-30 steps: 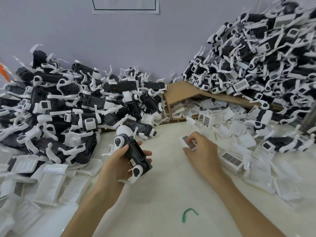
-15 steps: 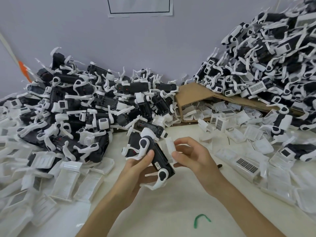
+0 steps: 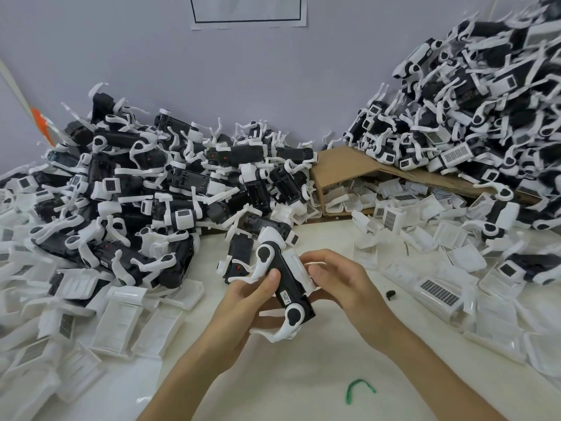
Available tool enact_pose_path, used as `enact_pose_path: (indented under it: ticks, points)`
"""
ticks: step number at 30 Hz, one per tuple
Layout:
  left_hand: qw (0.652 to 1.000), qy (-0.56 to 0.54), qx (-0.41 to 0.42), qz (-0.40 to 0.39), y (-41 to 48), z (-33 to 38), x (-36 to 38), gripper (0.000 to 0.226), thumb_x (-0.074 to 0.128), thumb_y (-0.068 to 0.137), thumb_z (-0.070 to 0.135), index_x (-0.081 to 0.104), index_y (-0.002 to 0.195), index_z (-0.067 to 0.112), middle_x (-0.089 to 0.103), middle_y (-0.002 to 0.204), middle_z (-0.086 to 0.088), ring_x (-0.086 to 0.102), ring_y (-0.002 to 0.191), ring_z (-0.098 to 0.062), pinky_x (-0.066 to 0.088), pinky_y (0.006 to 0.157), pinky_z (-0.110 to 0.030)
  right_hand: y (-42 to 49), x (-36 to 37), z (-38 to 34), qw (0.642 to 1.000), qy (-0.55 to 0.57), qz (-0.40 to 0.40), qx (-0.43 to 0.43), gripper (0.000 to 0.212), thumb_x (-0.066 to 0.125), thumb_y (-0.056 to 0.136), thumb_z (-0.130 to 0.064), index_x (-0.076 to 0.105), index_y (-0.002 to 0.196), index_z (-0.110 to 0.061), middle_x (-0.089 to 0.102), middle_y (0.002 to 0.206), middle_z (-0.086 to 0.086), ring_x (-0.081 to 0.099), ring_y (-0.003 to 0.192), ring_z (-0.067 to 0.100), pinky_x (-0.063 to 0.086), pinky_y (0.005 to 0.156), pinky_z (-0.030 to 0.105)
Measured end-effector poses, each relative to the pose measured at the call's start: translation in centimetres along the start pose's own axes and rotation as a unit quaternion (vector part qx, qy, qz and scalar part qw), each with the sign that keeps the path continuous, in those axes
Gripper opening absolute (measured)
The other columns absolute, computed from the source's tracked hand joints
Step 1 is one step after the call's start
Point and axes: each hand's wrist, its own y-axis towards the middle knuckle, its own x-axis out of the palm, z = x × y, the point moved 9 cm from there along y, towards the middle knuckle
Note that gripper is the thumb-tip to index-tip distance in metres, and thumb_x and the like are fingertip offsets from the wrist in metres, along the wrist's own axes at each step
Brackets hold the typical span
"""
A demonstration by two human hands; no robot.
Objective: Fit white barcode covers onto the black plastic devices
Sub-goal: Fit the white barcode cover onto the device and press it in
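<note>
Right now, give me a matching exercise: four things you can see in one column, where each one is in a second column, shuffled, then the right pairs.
Things
1. black device
2. green strip
3. cardboard box
4. paper sheet

Places
A. on the wall, at the top of the view
B. lying on the white table between the forearms
C. gripped in the left hand
D. on its side at the back, with white covers inside

Pairs: 1-C, 2-B, 3-D, 4-A

White table [image 3: 303, 360]: heaped black devices [image 3: 151, 192], loose covers [image 3: 121, 317], green strip [image 3: 358, 387]
</note>
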Motion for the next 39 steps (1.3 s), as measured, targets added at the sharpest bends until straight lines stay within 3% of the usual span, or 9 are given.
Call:
enact_pose_path:
  ticks: [6,14,20,23,26,28,32,35,39]
  points:
    - [1.0,0.014,0.015,-0.002,-0.1,0.5,0.1,0.042,0.066,0.078,0.057,0.076,0.108,0.03,0.075,0.112,-0.012,0.073,0.103,-0.031,0.06,0.073,-0.035,-0.1,0.2,-0.3,0.999,-0.028,-0.001,-0.023,0.031,0.068,0.087,-0.022,0.066,0.116,-0.01,0.076,0.107,0.007,0.072,0.097,0.029,0.06,0.085,0.041]
    - [0.999,0.035,0.025,0.018,0.0,0.4,-0.1,0.041,0.068,0.075,0.056,0.076,0.106,0.031,0.076,0.108,-0.012,0.074,0.1,-0.03,0.061,0.074,-0.035,-0.2,-0.1,-0.5,0.997,-0.052,0.014,-0.048,0.028,0.079,0.082,-0.02,0.071,0.108,-0.024,0.077,0.106,0.0,0.074,0.093,0.021,0.059,0.082,0.029]
    - [0.999,0.025,0.016,0.023,-0.1,0.3,-0.4,0.044,0.066,0.076,0.058,0.076,0.107,0.029,0.076,0.109,-0.013,0.074,0.099,-0.032,0.06,0.071,-0.034,-0.1,0.2,-0.1,0.999,-0.011,0.0,-0.031,0.024,0.065,0.092,-0.022,0.069,0.114,-0.017,0.076,0.107,0.007,0.073,0.099,0.026,0.06,0.084,0.036]
    - [0.999,0.024,0.018,0.026,0.0,0.4,-0.4,0.045,0.066,0.077,0.057,0.076,0.107,0.026,0.075,0.109,-0.014,0.074,0.098,-0.033,0.06,0.068,-0.034,-0.1,0.1,0.0,0.999,-0.025,0.006,-0.033,0.019,0.061,0.098,-0.011,0.07,0.115,-0.014,0.076,0.109,0.006,0.072,0.103,0.024,0.06,0.083,0.033]
    - [0.999,0.026,0.016,0.026,0.0,0.3,-0.5,0.046,0.066,0.077,0.057,0.076,0.108,0.024,0.075,0.109,-0.014,0.074,0.097,-0.033,0.06,0.067,-0.034,-0.1,0.0,0.4,0.998,-0.053,0.011,-0.027,0.021,0.061,0.097,-0.005,0.07,0.114,-0.013,0.076,0.11,0.002,0.071,0.104,0.021,0.06,0.087,0.04]
    - [0.999,0.026,0.013,0.022,0.0,0.2,-0.5,0.047,0.066,0.076,0.058,0.076,0.108,0.024,0.075,0.109,-0.015,0.074,0.097,-0.033,0.06,0.067,-0.033,-0.1,0.1,0.3,0.998,-0.06,0.008,-0.028,0.021,0.062,0.097,-0.007,0.07,0.114,-0.015,0.076,0.11,0.0,0.071,0.105,0.018,0.059,0.089,0.041]
    - [1.0,0.023,0.013,0.001,0.0,0.1,-0.3,0.046,0.066,0.076,0.057,0.076,0.109,0.027,0.075,0.111,-0.014,0.074,0.098,-0.031,0.06,0.069,-0.033,-0.3,0.3,-0.1,0.999,-0.045,0.002,-0.03,0.023,0.065,0.095,-0.016,0.066,0.118,-0.019,0.076,0.11,-0.001,0.071,0.104,0.015,0.058,0.084,0.03]
    - [0.999,0.023,0.016,-0.018,0.0,0.0,0.0,0.045,0.06,0.084,0.059,0.077,0.109,0.025,0.076,0.105,-0.011,0.075,0.091,-0.022,0.059,0.067,-0.026,-0.3,0.5,0.6,1.0,0.008,-0.006,0.02,0.039,0.067,0.088,-0.031,0.059,0.124,-0.016,0.075,0.11,0.007,0.07,0.1,0.021,0.057,0.088,0.034]
    - [0.996,0.084,0.042,-0.003,0.1,0.0,-0.2,0.053,0.049,0.083,0.071,0.075,0.112,0.034,0.074,0.117,-0.004,0.07,0.109,-0.02,0.057,0.086,-0.029,-0.5,1.8,1.4,0.993,0.051,-0.072,0.077,0.044,0.059,0.094,-0.039,0.061,0.127,-0.009,0.07,0.111,0.009,0.064,0.101,0.017,0.052,0.085,0.026]
